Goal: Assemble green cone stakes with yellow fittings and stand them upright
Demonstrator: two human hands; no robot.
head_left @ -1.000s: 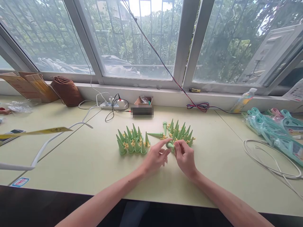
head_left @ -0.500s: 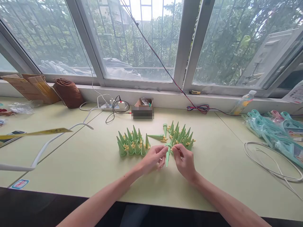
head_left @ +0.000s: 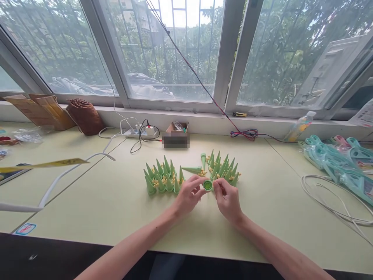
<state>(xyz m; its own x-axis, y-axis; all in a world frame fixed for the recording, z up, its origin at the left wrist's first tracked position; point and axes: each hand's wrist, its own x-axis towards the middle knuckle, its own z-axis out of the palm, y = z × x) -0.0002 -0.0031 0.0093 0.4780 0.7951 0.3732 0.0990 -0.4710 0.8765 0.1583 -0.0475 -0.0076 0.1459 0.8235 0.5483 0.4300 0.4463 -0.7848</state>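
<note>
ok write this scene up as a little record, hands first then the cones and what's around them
left hand: holds a green cone, round end toward the camera
right hand: fingertips pinched beside that cone; what they grip is unclear
left group: green cones standing, tips up, with small yellow pieces
right group: more cones and yellow pieces, partly hidden
between groups: one cone lying sideways
back of table: small open box, bottle

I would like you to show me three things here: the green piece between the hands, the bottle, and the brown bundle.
Green piece (head_left: 208, 185): head view, middle of its round end.
Bottle (head_left: 300, 126): head view, middle of its body.
Brown bundle (head_left: 85, 118): head view, middle of its side.
</note>
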